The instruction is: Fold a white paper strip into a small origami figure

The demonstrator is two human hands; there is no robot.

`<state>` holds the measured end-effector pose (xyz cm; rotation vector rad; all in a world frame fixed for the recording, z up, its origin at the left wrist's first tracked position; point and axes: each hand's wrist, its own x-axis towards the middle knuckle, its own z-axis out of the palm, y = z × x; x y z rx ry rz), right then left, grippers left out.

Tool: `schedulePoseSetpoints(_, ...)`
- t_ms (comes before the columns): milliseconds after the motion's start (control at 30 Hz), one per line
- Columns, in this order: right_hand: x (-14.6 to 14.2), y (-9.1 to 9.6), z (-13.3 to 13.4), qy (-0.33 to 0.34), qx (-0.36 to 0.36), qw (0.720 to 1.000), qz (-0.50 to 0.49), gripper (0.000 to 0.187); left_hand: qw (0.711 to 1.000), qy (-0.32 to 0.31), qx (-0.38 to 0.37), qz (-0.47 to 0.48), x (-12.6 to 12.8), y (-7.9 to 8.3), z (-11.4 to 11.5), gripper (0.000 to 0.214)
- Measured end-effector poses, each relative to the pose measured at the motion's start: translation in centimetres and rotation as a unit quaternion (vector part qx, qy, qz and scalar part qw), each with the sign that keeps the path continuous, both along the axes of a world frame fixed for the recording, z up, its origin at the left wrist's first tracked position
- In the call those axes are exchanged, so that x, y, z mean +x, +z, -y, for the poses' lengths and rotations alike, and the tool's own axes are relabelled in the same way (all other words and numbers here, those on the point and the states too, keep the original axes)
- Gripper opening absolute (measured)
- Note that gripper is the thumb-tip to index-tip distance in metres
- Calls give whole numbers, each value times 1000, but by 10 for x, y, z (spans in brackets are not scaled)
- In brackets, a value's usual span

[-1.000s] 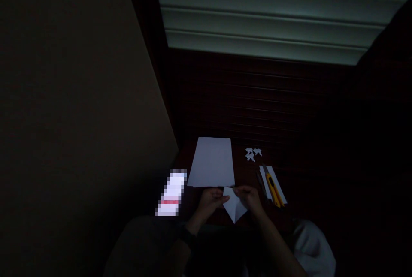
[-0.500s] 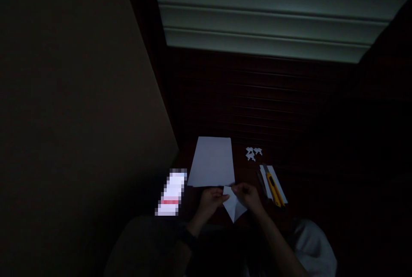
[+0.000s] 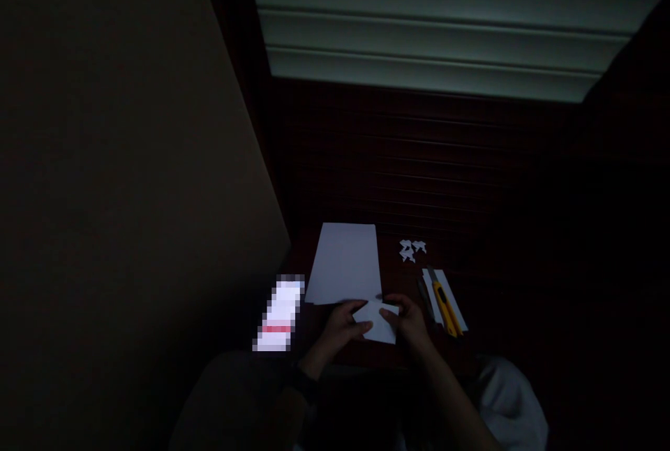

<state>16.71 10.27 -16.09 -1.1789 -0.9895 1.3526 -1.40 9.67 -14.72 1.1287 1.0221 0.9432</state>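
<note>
A small white piece of paper (image 3: pixel 377 324) is held between my two hands just in front of a larger sheet. My left hand (image 3: pixel 344 324) grips its left side, the thumb lying over the front face. On the right side, my right hand (image 3: pixel 408 322) pinches it with thumb and fingers. Faint crease lines show on the paper. Behind it lies a large white sheet (image 3: pixel 345 262), its near edge close to my fingertips. Three small folded paper figures (image 3: pixel 411 250) sit at the far right of the table.
To the right, a yellow utility knife (image 3: pixel 447 308) rests on white paper strips (image 3: pixel 456 304), beside a dark slender object (image 3: pixel 426 299). A lit phone (image 3: pixel 279 315) with a blurred screen is at the left. A wall (image 3: pixel 130 158) rises on the left, and louvred panels (image 3: pixel 419 151) stand behind the table.
The held paper has been turned from a point-down kite shape to a wider, flatter position. My hands have shifted their grip along its sides. Everything else has stayed put.
</note>
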Motion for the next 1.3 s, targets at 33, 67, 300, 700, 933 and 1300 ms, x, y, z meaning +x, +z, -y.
schedulePoseSetpoints(33, -1, 2, 0, 16, 1, 1000, 5, 47, 1000, -17, 2, -3, 0, 2, 0, 50)
schedulePoseSetpoints(67, -1, 4, 1, 31, 3, 999, 7, 46, 1000, -28, 3, -5, -1, 4, -1, 45)
schedulePoseSetpoints(300, -4, 10, 10, 56, 11, 998, 6, 56, 997, 66, -33, 13, 3, -1, -1, 44)
schedulePoseSetpoints(700, -8, 1, 9, -11, -14, 1000, -21, 58, 999, 17, 12, 36, 6, -6, -2, 44)
schedulePoseSetpoints(933, -10, -2, 7, 47, 19, 997, 65, 50, 998, 64, 14, 5, 7, -8, -3, 39)
schedulePoseSetpoints(1300, -12, -16, 7, -7, 20, 999, 47, 46, 978, 203, -22, 53, 10, -16, -4, 42)
